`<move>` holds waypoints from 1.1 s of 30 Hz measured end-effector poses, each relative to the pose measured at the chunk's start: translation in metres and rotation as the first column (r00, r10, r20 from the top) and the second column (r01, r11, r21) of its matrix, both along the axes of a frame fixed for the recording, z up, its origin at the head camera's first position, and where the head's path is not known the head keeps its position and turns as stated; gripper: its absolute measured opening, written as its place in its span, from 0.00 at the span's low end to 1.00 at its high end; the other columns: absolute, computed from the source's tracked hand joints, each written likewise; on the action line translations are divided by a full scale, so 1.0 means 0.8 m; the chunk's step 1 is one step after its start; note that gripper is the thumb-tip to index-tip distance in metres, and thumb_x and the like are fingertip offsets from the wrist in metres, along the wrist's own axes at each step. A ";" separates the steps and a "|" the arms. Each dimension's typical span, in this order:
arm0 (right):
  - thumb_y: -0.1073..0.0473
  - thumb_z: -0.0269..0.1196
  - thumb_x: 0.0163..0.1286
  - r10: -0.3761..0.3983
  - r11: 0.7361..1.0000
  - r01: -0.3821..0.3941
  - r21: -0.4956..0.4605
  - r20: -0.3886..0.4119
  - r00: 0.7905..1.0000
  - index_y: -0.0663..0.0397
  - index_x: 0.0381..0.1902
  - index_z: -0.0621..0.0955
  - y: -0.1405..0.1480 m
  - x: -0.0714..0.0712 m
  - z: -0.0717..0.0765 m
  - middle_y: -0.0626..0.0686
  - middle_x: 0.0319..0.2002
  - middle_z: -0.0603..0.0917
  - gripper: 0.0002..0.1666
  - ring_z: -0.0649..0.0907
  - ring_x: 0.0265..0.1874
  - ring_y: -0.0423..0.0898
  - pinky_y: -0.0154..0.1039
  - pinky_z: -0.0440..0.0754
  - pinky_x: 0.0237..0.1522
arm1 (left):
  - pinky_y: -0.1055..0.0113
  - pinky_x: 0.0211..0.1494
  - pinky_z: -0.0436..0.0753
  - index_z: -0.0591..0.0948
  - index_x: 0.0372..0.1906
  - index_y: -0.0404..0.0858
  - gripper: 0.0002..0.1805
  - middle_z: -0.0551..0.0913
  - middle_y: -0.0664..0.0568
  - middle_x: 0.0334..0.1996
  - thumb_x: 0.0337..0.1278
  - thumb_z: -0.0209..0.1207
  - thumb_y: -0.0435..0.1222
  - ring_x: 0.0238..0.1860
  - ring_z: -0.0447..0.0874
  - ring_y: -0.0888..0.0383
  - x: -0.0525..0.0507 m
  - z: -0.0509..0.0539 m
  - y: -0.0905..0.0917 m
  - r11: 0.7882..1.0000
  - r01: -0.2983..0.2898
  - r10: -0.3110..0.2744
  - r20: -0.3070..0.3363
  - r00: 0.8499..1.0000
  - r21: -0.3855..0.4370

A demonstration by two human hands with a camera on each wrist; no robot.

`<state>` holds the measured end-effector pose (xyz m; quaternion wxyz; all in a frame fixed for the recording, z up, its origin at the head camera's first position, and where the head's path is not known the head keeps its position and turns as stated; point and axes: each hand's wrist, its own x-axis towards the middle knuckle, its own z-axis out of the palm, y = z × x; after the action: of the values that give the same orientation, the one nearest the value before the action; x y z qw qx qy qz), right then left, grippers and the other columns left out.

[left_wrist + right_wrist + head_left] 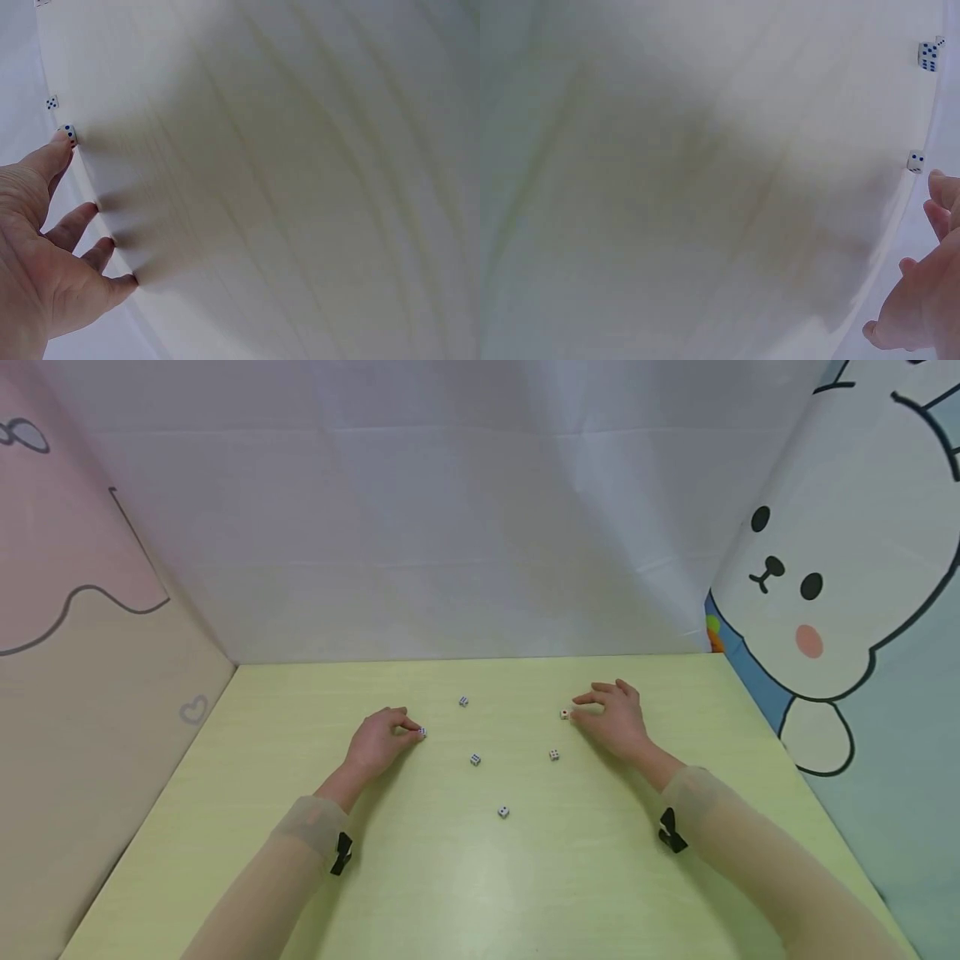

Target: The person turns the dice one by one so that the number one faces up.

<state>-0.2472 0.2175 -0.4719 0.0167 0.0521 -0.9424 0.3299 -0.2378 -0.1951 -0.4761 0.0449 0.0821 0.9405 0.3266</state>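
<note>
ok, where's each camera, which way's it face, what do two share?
Head: on the head, facing forward and down at the table; both sleeves, left hand and right hand show.
Left wrist: worn there, facing hand and table; the left hand shows, pinching a die.
Right wrist: worn there, facing hand and table; part of the right hand shows, beside another die.
Head and left wrist share the pinched die.

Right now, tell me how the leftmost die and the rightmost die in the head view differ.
The leftmost die is pinched by the left hand; the rightmost die rests unheld on the table beside the right hand. In the wrist views, the leftmost die is partly covered by that pinching hand, whereas the rightmost die shows uncovered. Both are small white dice with blue pips.
</note>
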 end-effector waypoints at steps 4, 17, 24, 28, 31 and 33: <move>0.52 0.68 0.71 0.025 1.000 -0.025 0.016 -0.051 0.998 0.59 0.57 0.85 0.010 0.004 0.006 0.67 0.70 0.71 0.22 0.54 0.76 0.68 0.60 0.44 0.77 | 0.38 0.77 0.57 0.89 0.45 0.40 0.10 0.72 0.37 0.71 0.67 0.67 0.41 0.76 0.57 0.33 -0.001 -0.002 -0.001 1.000 0.004 -0.004 -0.005 1.000 -0.005; 0.54 0.72 0.67 0.078 0.995 -0.068 0.076 -0.136 0.988 0.57 0.53 0.87 0.022 0.030 0.020 0.64 0.66 0.75 0.20 0.58 0.73 0.69 0.67 0.54 0.73 | 0.38 0.77 0.57 0.89 0.44 0.40 0.10 0.72 0.37 0.70 0.66 0.67 0.41 0.76 0.57 0.33 -0.005 -0.004 -0.001 1.000 0.008 -0.008 -0.010 1.000 0.002; 0.53 0.72 0.67 0.100 0.991 -0.084 0.108 -0.152 0.983 0.56 0.53 0.88 0.021 0.043 0.027 0.63 0.64 0.78 0.20 0.61 0.71 0.67 0.67 0.58 0.70 | 0.38 0.77 0.57 0.89 0.44 0.40 0.10 0.72 0.36 0.70 0.66 0.67 0.41 0.76 0.57 0.33 -0.005 -0.003 -0.003 1.000 0.005 -0.005 -0.008 1.000 0.004; 0.53 0.73 0.66 0.129 0.986 -0.109 0.122 -0.165 0.978 0.55 0.52 0.88 0.019 0.049 0.028 0.62 0.61 0.80 0.19 0.65 0.68 0.66 0.66 0.62 0.68 | 0.38 0.77 0.57 0.89 0.45 0.40 0.10 0.73 0.37 0.70 0.66 0.67 0.41 0.76 0.57 0.33 -0.004 -0.002 -0.003 1.000 0.004 -0.004 -0.008 1.000 0.001; 0.54 0.73 0.66 0.151 0.983 -0.131 0.128 -0.165 0.975 0.55 0.53 0.89 0.017 0.054 0.027 0.61 0.59 0.81 0.19 0.67 0.65 0.65 0.66 0.64 0.65 | 0.38 0.77 0.58 0.89 0.45 0.40 0.10 0.73 0.37 0.70 0.66 0.67 0.41 0.76 0.58 0.33 -0.004 -0.002 -0.003 1.000 0.005 -0.005 -0.009 1.000 -0.003; 0.54 0.74 0.65 0.162 0.981 -0.142 0.131 -0.161 0.974 0.54 0.53 0.89 0.014 0.056 0.026 0.60 0.58 0.82 0.19 0.68 0.63 0.65 0.65 0.66 0.64 | 0.38 0.77 0.58 0.89 0.45 0.40 0.10 0.73 0.36 0.70 0.67 0.67 0.41 0.76 0.58 0.33 -0.005 -0.002 -0.003 1.000 0.007 -0.007 -0.010 1.000 -0.006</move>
<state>-0.2021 0.2288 -0.4510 0.0689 0.1533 -0.9486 0.2681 -0.2418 -0.1972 -0.4775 0.0415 0.0867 0.9414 0.3233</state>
